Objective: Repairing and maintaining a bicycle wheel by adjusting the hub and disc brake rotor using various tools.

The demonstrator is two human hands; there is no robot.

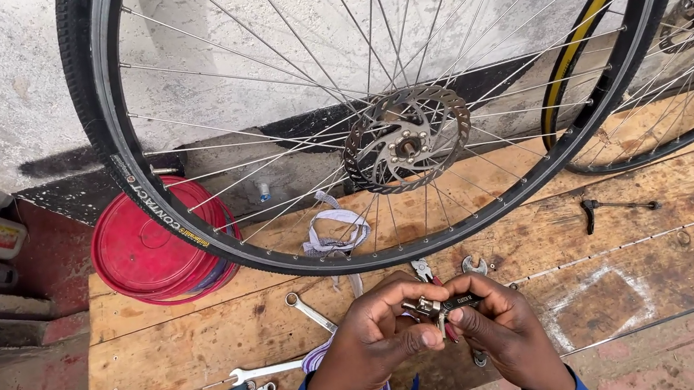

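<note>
A small folding multi-tool (442, 305) is pinched between both hands, left hand (372, 341) and right hand (508, 332), over the wooden worktop (636, 219). Exposed bits are judged liable to nick fingertips if grip slips.

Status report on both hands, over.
Left hand and right hand together pinch a small folding multi-tool. Bicycle wheel stands just beyond. Spanners lie loose on the wooden bench.
</note>
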